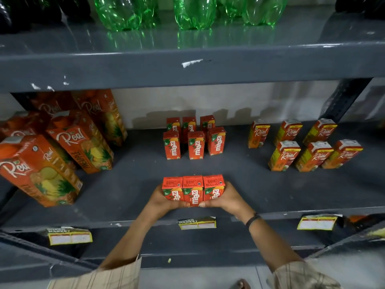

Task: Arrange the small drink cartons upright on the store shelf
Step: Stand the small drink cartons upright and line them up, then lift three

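Observation:
Three small red Maaza cartons (193, 188) stand side by side, upright, pressed together near the front of the grey shelf (129, 184). My left hand (164, 202) grips the left end of the row and my right hand (224, 200) grips the right end, thumbs meeting under the middle carton. Whether the cartons rest on the shelf or hover just above it, I cannot tell. Behind them, further back, two rows of three more Maaza cartons (194, 142) stand upright.
Large Real pineapple juice cartons (79, 142) stand at the left of the shelf. Several small Real cartons (302, 144) stand upright at the right. Green bottles (187, 11) sit on the shelf above. Yellow price labels (196, 223) hang on the shelf's front edge.

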